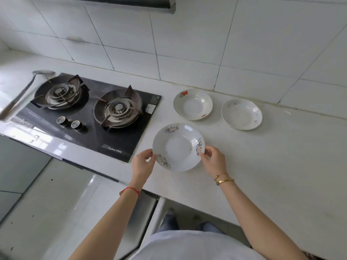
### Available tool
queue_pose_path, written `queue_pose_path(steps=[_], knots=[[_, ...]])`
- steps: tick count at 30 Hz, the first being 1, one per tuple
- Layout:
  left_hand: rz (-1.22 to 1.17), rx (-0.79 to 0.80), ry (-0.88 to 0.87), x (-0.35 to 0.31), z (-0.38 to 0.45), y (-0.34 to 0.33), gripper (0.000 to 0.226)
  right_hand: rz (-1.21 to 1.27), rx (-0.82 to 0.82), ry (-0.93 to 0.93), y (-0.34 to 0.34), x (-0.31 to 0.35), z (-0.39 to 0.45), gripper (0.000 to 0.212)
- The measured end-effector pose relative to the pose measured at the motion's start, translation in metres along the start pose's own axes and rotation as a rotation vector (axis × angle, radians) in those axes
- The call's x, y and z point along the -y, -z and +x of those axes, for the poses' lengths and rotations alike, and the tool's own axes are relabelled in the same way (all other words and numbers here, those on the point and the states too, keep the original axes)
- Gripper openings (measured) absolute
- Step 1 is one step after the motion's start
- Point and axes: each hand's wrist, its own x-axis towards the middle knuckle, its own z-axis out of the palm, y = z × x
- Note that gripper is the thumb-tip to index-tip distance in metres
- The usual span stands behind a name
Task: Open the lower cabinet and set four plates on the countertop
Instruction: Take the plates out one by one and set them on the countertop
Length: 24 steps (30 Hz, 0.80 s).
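Observation:
A white plate with flower prints (178, 147) is on or just above the white countertop (272, 166), right of the stove; I cannot tell whether it touches. My left hand (142, 164) grips its left rim and my right hand (214, 160) grips its right rim. Two more white plates rest on the counter behind it: one with a red print (192, 104) and one further right (241, 114). Below the counter edge, the open lower cabinet door (148, 220) stands out towards me; the cabinet's inside is hidden.
A black two-burner gas stove (90, 113) with two knobs lies left of the plates. A ladle handle (20, 94) rests at the far left. White tiled wall (187, 44) behind, range hood edge (169, 6) above. Bare counter stretches right of my right hand.

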Motion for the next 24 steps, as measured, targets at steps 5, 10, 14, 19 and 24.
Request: queue_pose_path(steps=[5,10,14,19,24], knots=[[0.016,0.048,0.034,0.024,0.035,0.005,0.013,-0.035,-0.034,-0.054,-0.031,0.004,0.01,0.017],[0.041,0.117,0.051,0.042,0.058,0.006,0.014,-0.041,-0.045,-0.116,-0.051,0.007,0.016,0.019],[0.057,0.156,0.041,0.049,0.069,0.007,0.015,-0.044,-0.048,-0.142,-0.06,0.007,0.017,0.02],[0.081,0.194,0.039,0.054,0.076,0.005,0.018,-0.051,-0.045,-0.176,-0.064,0.004,0.016,0.017],[0.073,0.218,0.038,0.056,0.079,0.004,0.022,-0.057,-0.029,-0.194,-0.066,0.004,0.012,0.023]])
